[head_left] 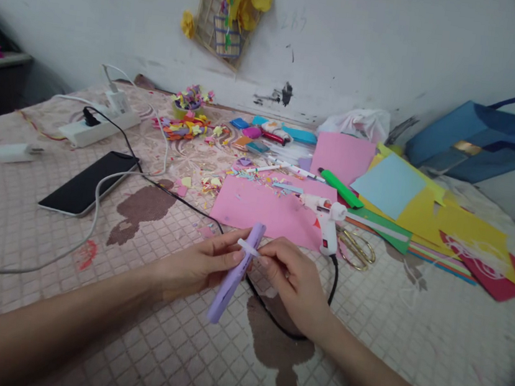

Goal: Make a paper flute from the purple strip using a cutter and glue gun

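In the middle of the head view, my left hand [212, 259] is closed around a long, slim purple tube [229, 290], held tilted above the table. A short white strip [247, 247] lies across the upper part of the tube, under my left thumb. My right hand [291, 278] pinches at the right end of that strip, with thumb and forefinger together. Just beyond my hands, a pink sheet [260, 209] lies flat. A white hot glue gun [328, 220] rests at its right edge, its black cord running beneath my right hand. Whether the tube is rolled paper I cannot tell.
Gold-handled scissors [359, 250], a green marker-like tool [340, 188] and stacked coloured paper [427, 223] lie to the right. At left are a black phone [92, 182] and a power strip [99, 126] with cables. Paper scraps [209, 184] and a flower pot [188, 106] sit farther back.
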`<state>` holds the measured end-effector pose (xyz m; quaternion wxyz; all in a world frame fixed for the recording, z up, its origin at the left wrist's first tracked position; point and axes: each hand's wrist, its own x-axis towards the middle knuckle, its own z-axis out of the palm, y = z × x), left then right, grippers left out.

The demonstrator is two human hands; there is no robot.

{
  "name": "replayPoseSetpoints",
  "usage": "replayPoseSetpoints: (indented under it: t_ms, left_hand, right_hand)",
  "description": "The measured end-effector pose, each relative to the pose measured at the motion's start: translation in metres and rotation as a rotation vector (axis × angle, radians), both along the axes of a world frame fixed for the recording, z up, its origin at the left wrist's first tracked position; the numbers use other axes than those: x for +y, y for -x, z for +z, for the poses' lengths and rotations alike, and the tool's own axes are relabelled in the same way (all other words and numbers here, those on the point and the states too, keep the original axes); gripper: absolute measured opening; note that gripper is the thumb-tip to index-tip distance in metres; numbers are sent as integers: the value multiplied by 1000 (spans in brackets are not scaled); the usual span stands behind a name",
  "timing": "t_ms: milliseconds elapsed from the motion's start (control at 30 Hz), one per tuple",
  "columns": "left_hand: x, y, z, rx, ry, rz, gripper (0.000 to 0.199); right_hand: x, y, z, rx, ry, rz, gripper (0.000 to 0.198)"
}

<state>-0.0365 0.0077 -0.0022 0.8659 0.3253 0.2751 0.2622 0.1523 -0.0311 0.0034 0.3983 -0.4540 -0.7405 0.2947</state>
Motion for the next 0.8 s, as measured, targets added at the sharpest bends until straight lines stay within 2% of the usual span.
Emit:
replayPoseSetpoints:
  t_ms: [333,433,567,667,800]
  left_hand:
    - [2,0,-2,64,-85,-73,30]
    - [2,0,-4,86,-138,-74,26]
    - [3,0,-4,130,-237,-84,22]
    - [4,1,-4,156,-301,-114,27]
    - [4,1,-3,177,-350,-115,33]
  right_hand:
    - [2,1,0,61,173,-95,15]
    - [2,1,-1,47,167,-118,14]
    - [2,2,-2,-10,91,-172,11]
    - [1,2,-2,-18,59,-192,10]
    - [1,2,-2,7,95,-198,11]
